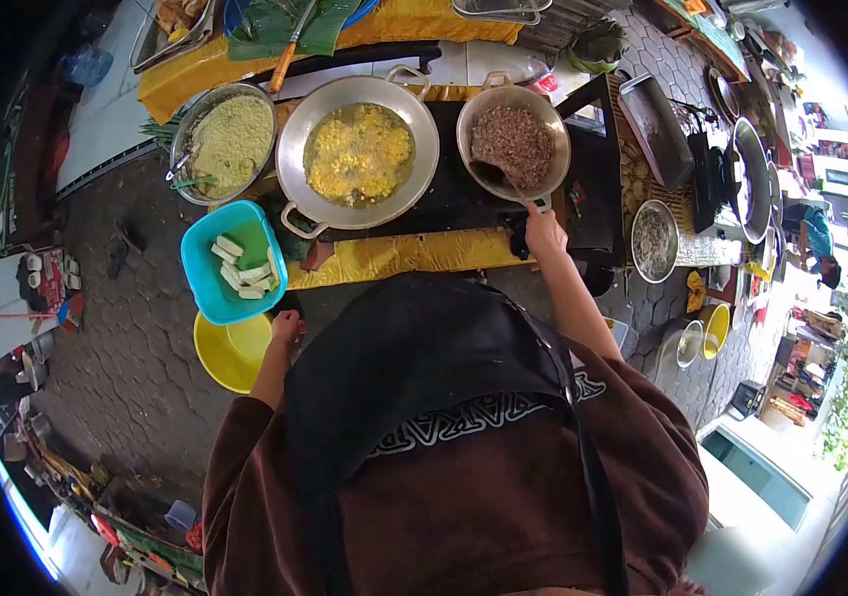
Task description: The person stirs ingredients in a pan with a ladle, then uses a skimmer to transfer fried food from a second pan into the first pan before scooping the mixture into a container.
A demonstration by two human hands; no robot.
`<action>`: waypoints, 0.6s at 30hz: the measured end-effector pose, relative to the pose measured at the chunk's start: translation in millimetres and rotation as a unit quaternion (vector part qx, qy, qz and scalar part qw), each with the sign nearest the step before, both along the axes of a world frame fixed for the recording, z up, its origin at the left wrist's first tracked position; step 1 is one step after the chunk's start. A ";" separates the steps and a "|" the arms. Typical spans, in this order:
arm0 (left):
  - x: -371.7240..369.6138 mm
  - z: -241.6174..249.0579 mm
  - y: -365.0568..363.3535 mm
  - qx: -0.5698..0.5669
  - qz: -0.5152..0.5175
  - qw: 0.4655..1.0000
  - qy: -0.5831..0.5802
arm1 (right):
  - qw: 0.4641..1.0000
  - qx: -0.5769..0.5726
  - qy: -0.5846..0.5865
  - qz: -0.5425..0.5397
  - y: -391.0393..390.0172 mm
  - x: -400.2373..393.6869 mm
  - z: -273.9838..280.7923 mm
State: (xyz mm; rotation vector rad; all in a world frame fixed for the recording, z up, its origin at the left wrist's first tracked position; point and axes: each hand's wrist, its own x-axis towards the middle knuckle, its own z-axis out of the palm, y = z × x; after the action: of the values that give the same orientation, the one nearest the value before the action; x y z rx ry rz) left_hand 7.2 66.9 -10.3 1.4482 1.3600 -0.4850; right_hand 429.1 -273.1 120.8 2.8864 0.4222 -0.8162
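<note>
My right hand [546,233] is closed round the handle of a dark-headed spatula [511,185]. The spatula's head rests in a wok [465,129] of reddish-brown crumbly food [513,142]. My left hand [288,326] hangs low with its fingers curled and nothing visible in it. It is beside a yellow basin [230,355] and just below a turquoise tub [208,303] holding pale oblong pieces [245,278]. Left of the brown food, a larger wok [290,149] holds yellow lumps [359,154] frying in oil.
A bowl of pale yellow-green mash [233,144] with utensils stands at the left. Behind the woks, a wooden-handled tool [290,55] lies across a banana leaf. At the right are a rectangular pan [655,129] and a metal bowl [654,241]. Yellow cloth [414,256] edges the stove.
</note>
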 end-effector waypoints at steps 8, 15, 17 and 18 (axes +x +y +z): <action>-2.4 -1.8 -0.3 0.004 -0.047 0.999 0.010 | 0.996 -0.066 -0.055 0.021 -23.0 5.4 55.3; -0.3 2.5 -12.5 -0.007 -0.041 0.999 0.025 | 0.996 -0.043 -0.080 0.004 -15.3 27.9 22.0; 13.8 20.4 -24.1 0.033 0.021 0.999 -0.001 | 0.995 -0.001 -0.075 -0.065 -13.4 53.6 20.7; 12.6 24.6 -24.1 0.035 0.019 0.999 0.003 | 0.987 0.038 -0.077 -0.137 -17.2 62.1 22.7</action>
State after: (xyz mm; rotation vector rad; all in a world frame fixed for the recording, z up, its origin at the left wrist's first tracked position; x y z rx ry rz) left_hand 19.8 42.8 14.3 1.4763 1.4177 -0.4215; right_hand 491.3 -290.4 143.6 3.0942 0.0395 -0.6133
